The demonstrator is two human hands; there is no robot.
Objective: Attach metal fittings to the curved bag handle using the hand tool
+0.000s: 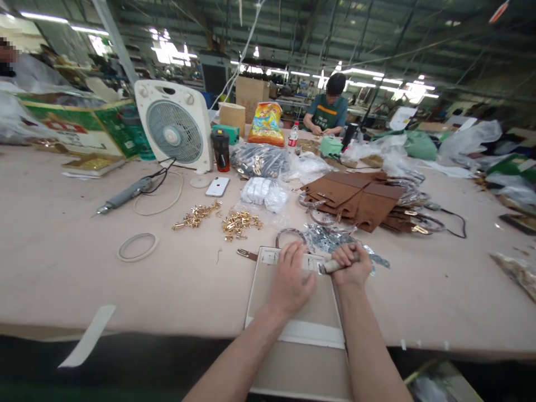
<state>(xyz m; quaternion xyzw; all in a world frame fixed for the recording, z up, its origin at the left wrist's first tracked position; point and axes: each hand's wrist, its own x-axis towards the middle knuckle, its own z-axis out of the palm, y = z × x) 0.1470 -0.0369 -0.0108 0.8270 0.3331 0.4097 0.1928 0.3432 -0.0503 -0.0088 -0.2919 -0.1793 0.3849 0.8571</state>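
Hands meet at lower centre of the frame, over a pale board (293, 312) lying on the desk (84, 268). We see the left hand (290, 280) pressed flat on the board's far end, fingers spread and closed on nothing. The right hand (353, 263) has its grip clamped on a tool handle (335, 265), whose long axis runs left toward the left hand. A brown strap (247, 254) lies just left of the board.

Factory hall, long worktable (62, 268), striplights (362, 72)
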